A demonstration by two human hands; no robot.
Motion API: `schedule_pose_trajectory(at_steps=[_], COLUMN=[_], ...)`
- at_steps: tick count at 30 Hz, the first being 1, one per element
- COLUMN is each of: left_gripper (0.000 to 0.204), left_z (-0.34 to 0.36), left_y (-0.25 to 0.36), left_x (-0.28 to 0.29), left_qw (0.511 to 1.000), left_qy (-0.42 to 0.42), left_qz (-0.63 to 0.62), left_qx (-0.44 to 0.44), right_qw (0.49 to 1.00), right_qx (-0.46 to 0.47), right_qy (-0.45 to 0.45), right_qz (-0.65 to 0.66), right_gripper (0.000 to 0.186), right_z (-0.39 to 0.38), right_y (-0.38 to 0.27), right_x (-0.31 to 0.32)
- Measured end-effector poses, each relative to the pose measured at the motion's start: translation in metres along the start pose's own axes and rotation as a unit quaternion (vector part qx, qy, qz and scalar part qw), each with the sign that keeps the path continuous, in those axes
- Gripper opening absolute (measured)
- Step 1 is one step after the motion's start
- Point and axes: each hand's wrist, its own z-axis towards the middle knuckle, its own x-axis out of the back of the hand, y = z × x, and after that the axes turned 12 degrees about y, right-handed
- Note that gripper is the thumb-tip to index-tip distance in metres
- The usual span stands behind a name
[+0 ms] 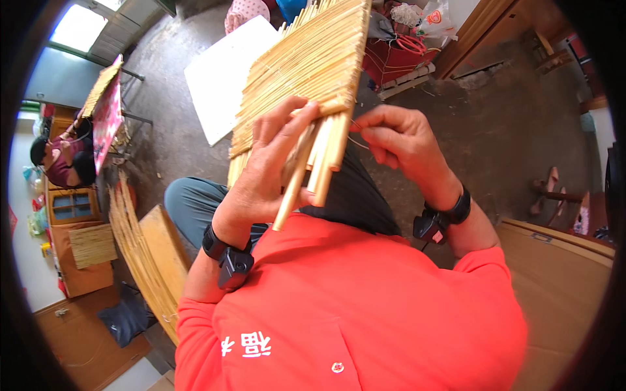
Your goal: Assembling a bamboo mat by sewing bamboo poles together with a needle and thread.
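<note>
A mat of straight yellow reed stalks [303, 62] lies slanted over my lap, its near end toward me. My left hand [267, 156] is closed round a few loose reed stalks [319, 173], whose cut ends jut out below its fingers. The fingertips of that hand press on the mat's near right corner. Just right of the mat's edge, my right hand [404, 140] is closed in a pinch on a thin pale cord [354, 139]. This cord loops toward the stalks; its far end is hidden.
A white board [218, 81] lies beyond the mat. Long stalks [124, 221] and a wooden plank [163, 244] lean at left. Another person [62, 159] sits by a pink-covered table [107, 130]. A red box [398, 62] with bags stands at the far right.
</note>
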Motion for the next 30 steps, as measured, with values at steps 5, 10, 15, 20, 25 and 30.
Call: schedule_pose_trajectory(at_steps=[5,10,15,20,25,30], left_gripper=[0.099,0.098,0.099,0.114,0.124,0.12], left_z=[0.001,0.002,-0.001,-0.021,-0.041,-0.05], left_y=[-0.005,-0.004,-0.007,0.015,0.037,0.035], left_x=[-0.007,-0.008,0.013,0.049,0.07,0.076], left_qw=[0.997,0.998,1.0,0.928,0.848,0.83], left_qy=[-0.017,-0.017,0.004,0.225,0.373,0.4], left_qz=[0.057,0.043,-0.019,-0.213,-0.277,-0.312], left_qx=[-0.038,-0.045,-0.011,0.209,0.254,0.233], right_qw=[0.999,0.998,0.994,0.972,0.895,0.935], right_qx=[0.009,0.033,0.089,0.204,0.181,0.148], right_qy=[0.03,0.05,0.05,0.121,-0.029,-0.039], right_qz=[-0.006,-0.011,-0.038,0.011,0.406,0.32], right_gripper=[0.014,0.012,0.011,0.015,0.024,0.019], right_z=[-0.014,-0.012,-0.005,0.009,0.052,0.091], right_y=[0.02,0.015,0.004,-0.019,-0.042,-0.029], right_x=[0.009,0.007,0.006,0.008,0.027,-0.009])
